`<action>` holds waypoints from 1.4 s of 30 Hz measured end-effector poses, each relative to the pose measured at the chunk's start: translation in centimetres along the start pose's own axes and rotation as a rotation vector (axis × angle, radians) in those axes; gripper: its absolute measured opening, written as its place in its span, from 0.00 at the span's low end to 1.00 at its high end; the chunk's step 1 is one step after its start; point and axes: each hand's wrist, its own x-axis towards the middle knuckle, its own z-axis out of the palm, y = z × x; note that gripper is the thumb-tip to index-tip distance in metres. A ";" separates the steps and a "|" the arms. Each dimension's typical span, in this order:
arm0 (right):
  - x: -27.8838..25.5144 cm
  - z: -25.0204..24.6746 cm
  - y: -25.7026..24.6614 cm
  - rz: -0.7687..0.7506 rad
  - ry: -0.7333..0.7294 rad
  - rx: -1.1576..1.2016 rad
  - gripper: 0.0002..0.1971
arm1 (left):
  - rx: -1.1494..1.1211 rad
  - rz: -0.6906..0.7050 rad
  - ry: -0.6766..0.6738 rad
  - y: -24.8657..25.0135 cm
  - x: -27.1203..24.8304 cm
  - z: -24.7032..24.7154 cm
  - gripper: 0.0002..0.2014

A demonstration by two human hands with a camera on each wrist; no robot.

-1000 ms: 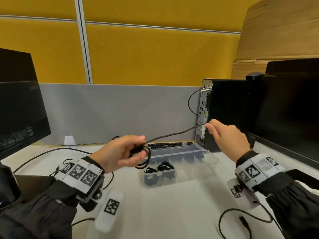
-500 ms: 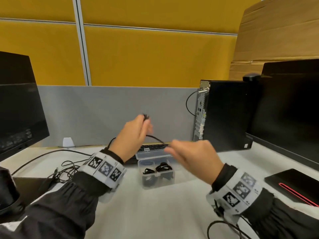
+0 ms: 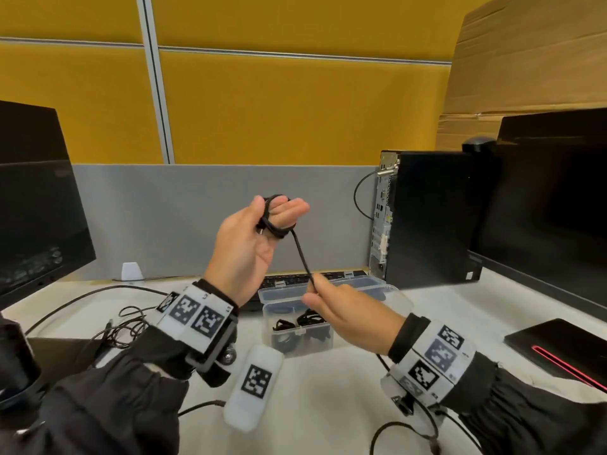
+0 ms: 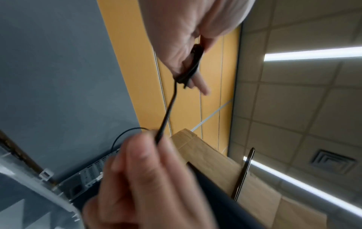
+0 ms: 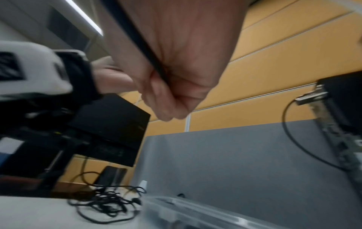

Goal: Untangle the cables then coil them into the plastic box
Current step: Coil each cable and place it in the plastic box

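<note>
My left hand (image 3: 279, 208) is raised above the desk with a black cable (image 3: 300, 254) wound in loops round its fingers; the thumb holds the loops in place. From there the cable runs taut down to my right hand (image 3: 313, 289), which pinches it just above the clear plastic box (image 3: 391, 290). The box stands open with small black coils (image 3: 308, 321) inside. In the left wrist view the cable (image 4: 168, 111) stretches between both hands. A tangled pile of cables (image 3: 128, 323) lies on the desk at the left, with the same tangled pile (image 5: 109, 203) in the right wrist view.
A keyboard (image 3: 295, 279) lies behind the box. A black PC tower (image 3: 430, 218) stands at the back right, beside a monitor (image 3: 551, 205); another monitor (image 3: 33, 205) is at the left. A black pad with a red line (image 3: 561, 349) lies at the right.
My left hand rose and turned palm up with the coil on its fingers. My right hand came in from beside the PC tower to just below the left hand, so the stretched cable is shorter.
</note>
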 end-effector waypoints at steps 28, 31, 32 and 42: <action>-0.7 -1.6 4.8 0.206 -0.088 0.290 0.15 | 2.112 0.174 -0.021 2.0 1.9 -12.3 0.21; -0.7 -2.6 5.7 0.292 0.195 0.459 0.14 | 2.130 0.080 -0.082 1.4 1.4 -11.2 0.19; -0.6 -3.1 6.0 0.296 0.310 0.480 0.13 | 2.134 0.070 -0.110 1.2 1.2 -10.9 0.18; 0.8 -6.5 8.7 0.248 0.909 0.157 0.09 | 0.820 -0.341 -0.573 1.6 -3.3 -4.1 0.12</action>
